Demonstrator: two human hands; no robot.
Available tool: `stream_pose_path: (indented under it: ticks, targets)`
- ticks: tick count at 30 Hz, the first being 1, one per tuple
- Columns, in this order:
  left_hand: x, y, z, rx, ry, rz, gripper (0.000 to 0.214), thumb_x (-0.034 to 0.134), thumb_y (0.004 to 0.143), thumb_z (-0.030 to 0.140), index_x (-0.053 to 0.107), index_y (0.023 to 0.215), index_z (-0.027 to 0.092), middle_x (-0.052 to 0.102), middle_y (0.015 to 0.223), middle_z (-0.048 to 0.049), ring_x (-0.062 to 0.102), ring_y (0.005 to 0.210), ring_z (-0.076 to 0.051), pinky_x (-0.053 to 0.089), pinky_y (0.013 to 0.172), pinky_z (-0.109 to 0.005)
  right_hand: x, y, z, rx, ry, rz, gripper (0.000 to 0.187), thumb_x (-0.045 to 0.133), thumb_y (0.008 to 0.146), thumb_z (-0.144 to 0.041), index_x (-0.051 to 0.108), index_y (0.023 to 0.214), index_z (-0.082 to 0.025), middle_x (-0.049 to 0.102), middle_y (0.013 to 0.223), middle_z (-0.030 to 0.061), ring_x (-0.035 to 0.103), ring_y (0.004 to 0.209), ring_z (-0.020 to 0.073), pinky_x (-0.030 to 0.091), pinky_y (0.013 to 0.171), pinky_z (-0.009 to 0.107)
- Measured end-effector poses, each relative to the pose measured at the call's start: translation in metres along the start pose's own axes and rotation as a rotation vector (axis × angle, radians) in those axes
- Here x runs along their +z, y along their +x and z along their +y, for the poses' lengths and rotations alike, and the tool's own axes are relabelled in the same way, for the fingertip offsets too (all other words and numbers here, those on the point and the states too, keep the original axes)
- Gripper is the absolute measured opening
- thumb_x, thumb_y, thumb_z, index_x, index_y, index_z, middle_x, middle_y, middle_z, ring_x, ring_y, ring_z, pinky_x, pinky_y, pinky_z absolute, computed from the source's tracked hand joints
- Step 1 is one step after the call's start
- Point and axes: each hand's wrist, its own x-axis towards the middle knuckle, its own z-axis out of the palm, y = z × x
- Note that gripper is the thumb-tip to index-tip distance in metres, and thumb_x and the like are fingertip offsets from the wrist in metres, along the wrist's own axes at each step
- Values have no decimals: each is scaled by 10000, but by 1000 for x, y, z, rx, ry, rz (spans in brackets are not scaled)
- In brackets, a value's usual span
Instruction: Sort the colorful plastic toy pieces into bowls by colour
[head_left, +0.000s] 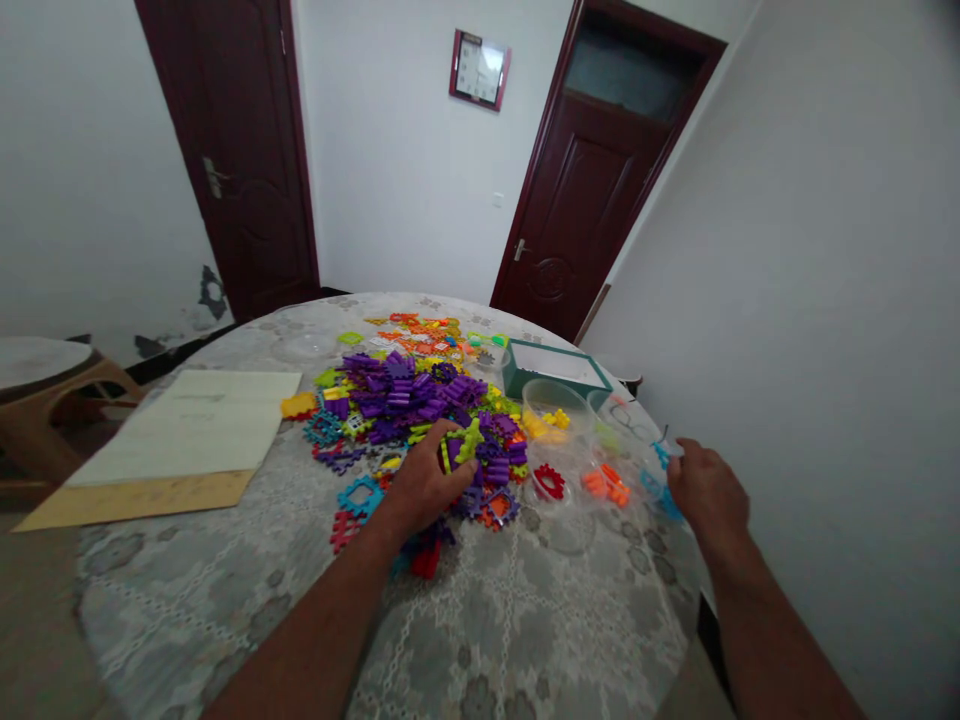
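Note:
At the front of a heap of plastic interlocking pieces (401, 390), my left hand (424, 480) is closed around a lime-green interlocking piece (470, 440). Purple pieces lie right behind and beside that hand. Out at the right edge of the table, my right hand (706, 490) pinches a small blue plastic piece (661, 454) between thumb and fingers. Just below it, more blue pieces (660, 495) sit in a clear container. Nearby, orange pieces (606, 485) and a red piece (549, 482) rest in or on clear plastic containers.
A green-edged box (555, 368) stands at the back right, behind a clear tub (556, 405) holding yellow pieces. Orange pieces (424, 335) spread at the far side. Paper sheets (187, 420) lie on the left of the patterned tablecloth (480, 620). A stool (60, 385) is left.

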Motion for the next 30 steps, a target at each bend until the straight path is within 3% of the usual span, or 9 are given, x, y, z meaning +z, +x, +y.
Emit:
stream_pose_path:
  ticks: [2, 5, 9, 12, 14, 17, 21, 26, 30]
  targets:
    - [-2, 0, 0, -1, -36, -48, 305, 652, 837, 397, 622, 1089, 228, 692, 924, 4, 634, 803, -198, 515, 761, -311, -8, 2, -18, -76, 122, 60, 377, 473, 1007, -253, 674, 1301, -130, 729, 1102, 197, 709, 1039, 314, 557, 911, 422]
    - [-6, 1, -1, -13, -62, -106, 319, 648, 834, 405, 643, 1097, 225, 710, 939, 0, 644, 814, -203, 526, 752, -306, -30, -7, -66, -228, 434, 94, 329, 489, 1000, -257, 701, 1229, -156, 734, 1099, 164, 698, 1000, 278, 554, 965, 426]
    - [-8, 2, -5, -6, -15, -174, 342, 668, 804, 408, 678, 1093, 225, 713, 913, -3, 653, 816, -218, 535, 736, -305, -70, -39, -144, -434, 875, -21, 284, 537, 1026, -270, 689, 1255, -198, 728, 1075, 93, 687, 901, 214, 582, 886, 382]
    - [-6, 4, -10, 17, 7, -248, 417, 694, 787, 423, 697, 1159, 235, 744, 981, -23, 681, 889, -253, 560, 770, -325, -91, -60, -192, -534, 1086, -82, 421, 571, 1017, -211, 593, 1437, -223, 699, 1246, 98, 681, 924, 178, 583, 915, 359]
    - [-4, 5, -14, 28, 13, -285, 463, 708, 791, 421, 695, 1216, 238, 761, 1056, -37, 696, 954, -273, 573, 812, -338, -96, -67, -212, -591, 1145, -110, 458, 585, 1010, -186, 574, 1466, -234, 689, 1304, 99, 685, 1010, 184, 568, 979, 368]
    - [-4, 6, -15, 38, 7, -356, 484, 703, 826, 415, 688, 1271, 225, 765, 1149, -54, 700, 1032, -290, 573, 880, -356, -95, -71, -226, -619, 1185, -177, 341, 593, 1030, -206, 656, 1364, -239, 729, 1239, 80, 685, 1120, 201, 537, 1027, 361]
    - [-9, 6, -10, -7, -19, -406, 508, 715, 822, 465, 701, 1263, 213, 760, 1195, -71, 688, 1088, -328, 556, 937, -395, -82, -72, -225, -489, 1299, -312, 260, 620, 1015, -238, 704, 1260, -261, 753, 1120, 30, 698, 1016, 183, 541, 944, 323]
    - [-9, 2, -15, -154, -126, -343, 696, 805, 734, 546, 685, 1338, 221, 742, 1276, -82, 664, 1170, -375, 543, 959, -405, -66, -72, -221, -127, 1638, -545, 158, 670, 934, -322, 688, 1065, -235, 677, 830, -22, 644, 729, 153, 540, 657, 266]
    - [-1, -1, -23, -232, -267, -295, 672, 817, 721, 451, 680, 1334, 211, 749, 1128, -65, 684, 982, -301, 554, 810, -358, -63, -70, -221, 84, 1802, -606, 276, 763, 845, -435, 654, 987, -225, 698, 843, -7, 678, 731, 173, 575, 613, 278]
